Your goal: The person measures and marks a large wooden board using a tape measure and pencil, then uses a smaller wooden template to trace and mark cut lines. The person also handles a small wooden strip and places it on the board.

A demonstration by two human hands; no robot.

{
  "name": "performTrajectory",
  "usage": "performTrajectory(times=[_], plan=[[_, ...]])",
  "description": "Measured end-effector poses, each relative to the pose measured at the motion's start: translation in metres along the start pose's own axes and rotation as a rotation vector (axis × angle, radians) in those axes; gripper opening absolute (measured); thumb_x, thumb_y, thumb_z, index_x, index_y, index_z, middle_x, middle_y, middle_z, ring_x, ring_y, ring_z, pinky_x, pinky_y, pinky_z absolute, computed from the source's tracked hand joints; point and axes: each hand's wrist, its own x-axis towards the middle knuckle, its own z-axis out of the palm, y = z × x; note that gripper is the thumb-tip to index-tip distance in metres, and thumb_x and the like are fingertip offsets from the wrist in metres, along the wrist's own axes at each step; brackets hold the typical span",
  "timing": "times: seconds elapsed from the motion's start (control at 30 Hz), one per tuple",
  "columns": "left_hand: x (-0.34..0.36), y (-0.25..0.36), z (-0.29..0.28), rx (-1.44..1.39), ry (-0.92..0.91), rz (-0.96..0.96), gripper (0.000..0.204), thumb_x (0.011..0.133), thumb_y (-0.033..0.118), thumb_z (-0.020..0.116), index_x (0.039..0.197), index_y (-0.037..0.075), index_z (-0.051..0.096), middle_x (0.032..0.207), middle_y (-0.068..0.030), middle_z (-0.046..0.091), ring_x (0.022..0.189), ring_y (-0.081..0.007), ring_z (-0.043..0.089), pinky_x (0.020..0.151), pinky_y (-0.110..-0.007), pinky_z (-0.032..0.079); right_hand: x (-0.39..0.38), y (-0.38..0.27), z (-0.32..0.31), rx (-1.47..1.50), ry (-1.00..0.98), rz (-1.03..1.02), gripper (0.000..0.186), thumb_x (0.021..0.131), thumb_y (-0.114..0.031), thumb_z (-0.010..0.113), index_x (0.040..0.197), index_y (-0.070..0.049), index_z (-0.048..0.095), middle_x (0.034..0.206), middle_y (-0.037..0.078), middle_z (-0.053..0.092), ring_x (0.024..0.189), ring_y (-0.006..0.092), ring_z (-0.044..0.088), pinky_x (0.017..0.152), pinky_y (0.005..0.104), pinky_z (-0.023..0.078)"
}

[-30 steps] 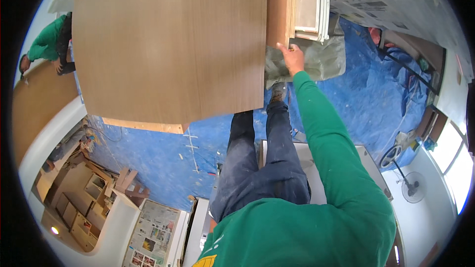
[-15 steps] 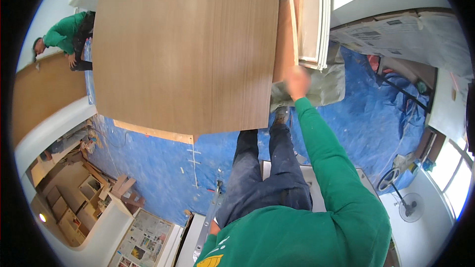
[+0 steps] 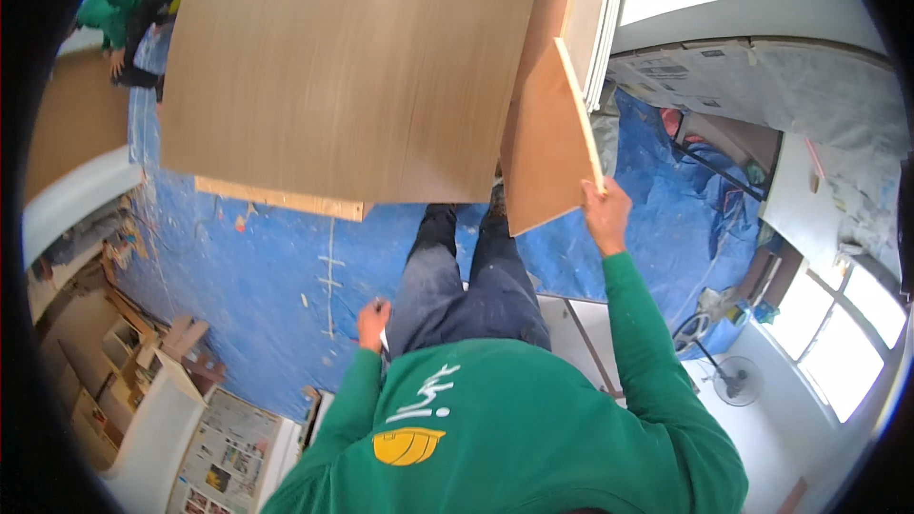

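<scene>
My right hand (image 3: pixel 606 214) grips the edge of an orange-brown board (image 3: pixel 552 143) with a pale edge, which stands tilted just right of a large wood-grain sheet (image 3: pixel 352 67). Behind it are another brown board (image 3: pixel 550 14) and a stack of pale panels (image 3: pixel 590 0). My left hand (image 3: pixel 373 324) is low beside my left thigh, fingers closed, perhaps round something small that I cannot make out.
A co-worker (image 3: pixel 129 14) in green bends at the upper left. Blue sheeting (image 3: pixel 228 295) covers the floor. Wood offcuts (image 3: pixel 181 343) lie at lower left. A fan (image 3: pixel 733 381), a window (image 3: pixel 828 352) and newspaper-covered surfaces (image 3: pixel 733 76) are at right.
My right hand has drawn the board out from the stack toward me and to the right, tilting it. My left hand has come into view beside my leg.
</scene>
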Motion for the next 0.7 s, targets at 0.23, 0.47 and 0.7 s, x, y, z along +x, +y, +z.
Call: performTrajectory(times=[0.23,0.47,0.7], plan=[[0.012,0.277,0.013,-0.366,-0.266,0.237,0.037,0.107,0.026,0.065,0.129,-0.002,0.075,0.121,-0.0178,0.079,0.112,-0.0263,0.074,0.098,-0.038,0.056,-0.147,-0.094,-0.174,-0.054,0.060,0.076,0.025,0.100,-0.022,0.075,0.093,0.001,0.073,0.065,0.005,0.059,0.061,0.0106,0.054,0.057,0.0338,0.043],[0.028,0.335,0.232,-0.968,-0.782,-0.620,0.050,0.111,0.046,0.056,0.138,0.005,0.064,0.117,-0.0111,0.066,0.105,-0.0271,0.065,0.090,-0.047,0.058,-0.297,-0.187,-0.293,-0.162,0.031,-0.056,0.022,0.094,-0.018,0.080,0.104,0.001,0.076,0.069,0.007,0.068,0.060,0.0178,0.064,0.058,0.0349,0.048],[0.019,0.317,0.187,-1.570,-0.795,-0.310,0.055,0.109,0.044,0.059,0.146,0.002,0.059,0.139,-0.0181,0.068,0.121,-0.0335,0.069,0.093,-0.049,0.061,-0.395,-0.149,-0.320,-0.232,-0.254,-0.628,0.039,0.078,-0.025,0.090,0.108,-0.003,0.078,0.103,0.014,0.081,0.090,0.0283,0.081,0.065,0.0369,0.061]])
